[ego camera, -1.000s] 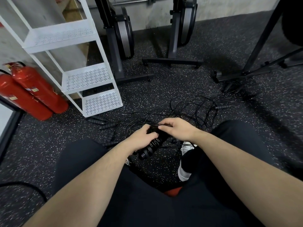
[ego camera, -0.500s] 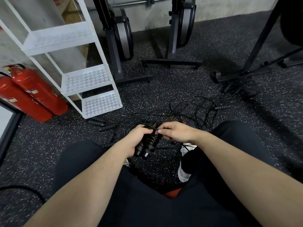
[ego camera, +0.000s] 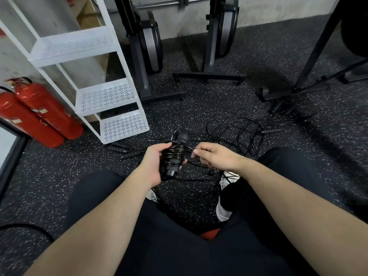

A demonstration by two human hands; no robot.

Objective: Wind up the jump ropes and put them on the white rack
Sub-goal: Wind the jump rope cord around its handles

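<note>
My left hand (ego camera: 153, 163) grips a pair of black jump rope handles (ego camera: 175, 154) held together, with several turns of thin black cord wound round them. My right hand (ego camera: 214, 156) sits just to the right of the bundle and pinches the loose cord. More jump ropes lie tangled on the floor (ego camera: 241, 132) beyond my right hand, and loose black handles (ego camera: 127, 150) lie near the foot of the white rack (ego camera: 107, 96). The rack stands at the upper left with three perforated shelves, none holding anything.
Two red fire extinguishers (ego camera: 39, 114) lean left of the rack. Black exercise machine stands (ego camera: 209, 74) line the wall behind, and a dark metal frame (ego camera: 298, 90) stands at the right. My knees and white shoes fill the lower view over speckled rubber flooring.
The handle bundle has turned more upright in my left hand. My right hand has moved off it to the right, drawing the cord out sideways.
</note>
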